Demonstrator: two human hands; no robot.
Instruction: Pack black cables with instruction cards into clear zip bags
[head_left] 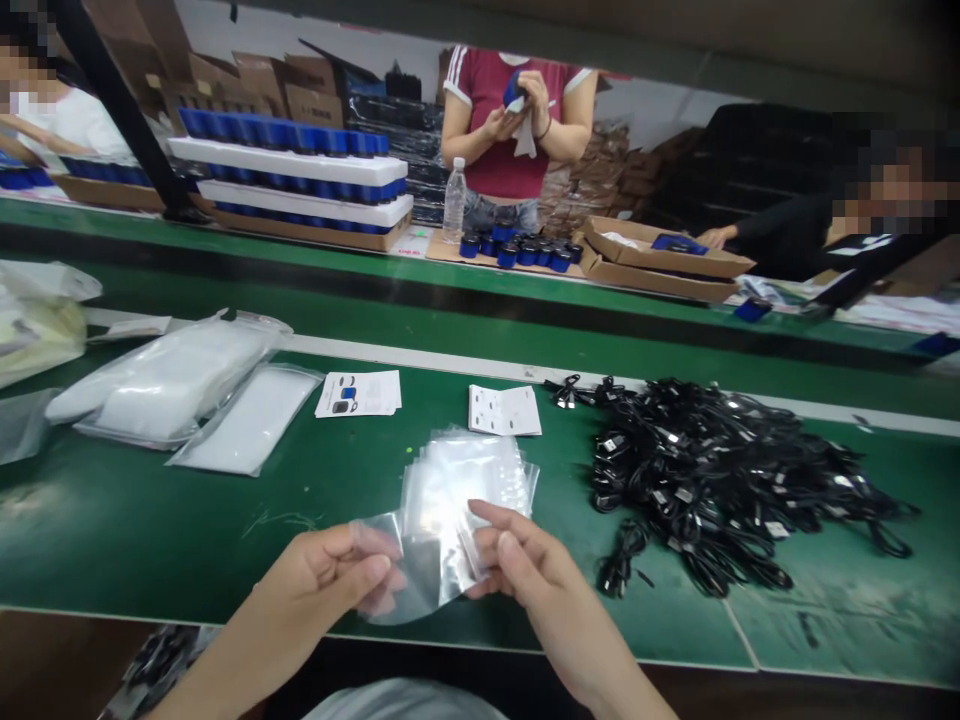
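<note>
the left hand (319, 590) and right hand (536, 585) hold a clear plastic bag (416, 570) just above the green worktop (150, 540), the fingers (499, 548) of both hands pinching its opposite edges. a stack of clear bags (472, 480) lies just behind it, with printed cards (504, 410) beyond and a pile of black cables (712, 480) to the right.

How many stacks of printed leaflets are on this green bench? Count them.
2. One stack of printed leaflets lies on the green workbench left of centre; the other lies to its right, beside the heap of black cables. Others could lie hidden beneath the cables.
</note>
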